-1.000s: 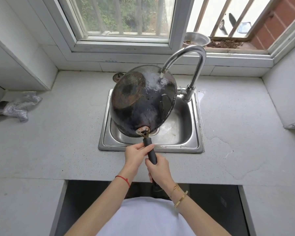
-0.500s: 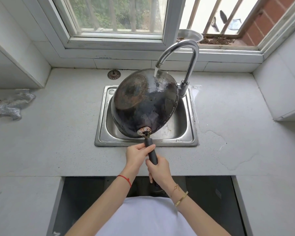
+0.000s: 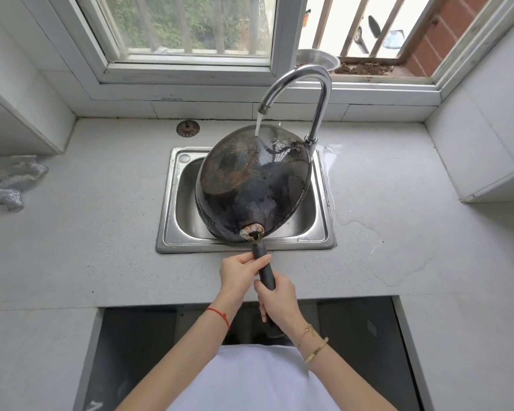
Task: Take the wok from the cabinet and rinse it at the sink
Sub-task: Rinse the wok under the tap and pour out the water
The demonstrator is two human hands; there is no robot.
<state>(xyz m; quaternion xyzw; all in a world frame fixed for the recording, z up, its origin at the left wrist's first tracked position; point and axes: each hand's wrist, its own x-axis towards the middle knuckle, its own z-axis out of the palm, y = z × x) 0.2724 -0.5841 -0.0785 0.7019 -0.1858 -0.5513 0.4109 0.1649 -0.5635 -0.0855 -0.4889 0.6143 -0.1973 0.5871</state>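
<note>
Room: a pale stone counter (image 3: pixel 86 232) under a barred window, with a small steel sink (image 3: pixel 172 232) set into it at the centre
Wok: the wok (image 3: pixel 252 185) hangs over the sink basin, turned so its dark, rust-patched underside faces up, its handle (image 3: pixel 264 271) pointing to 6 o'clock
Water: the faucet (image 3: pixel 303 81) at 1 o'clock of the sink is running, and the stream lands on the wok's far edge at 12 o'clock; the right half of the underside looks wet
Left hand: the left hand (image 3: pixel 238 277) curls its fingers round the handle just below the rivet plate
Right hand: the right hand (image 3: pixel 276 301) grips the handle lower down, fingers wrapped round it
Around: a drain strainer (image 3: pixel 188 128) lies at 11 o'clock of the sink; a crumpled silvery cloth (image 3: pixel 9 182) sits at 9 o'clock, well apart
Progress: the wok is out of the cabinet and at the sink, with the outside being rinsed; the inside cannot be seen, so whether it is rinsed is unknown. Likely left: finishing the rinse, draining, shutting the water
</note>
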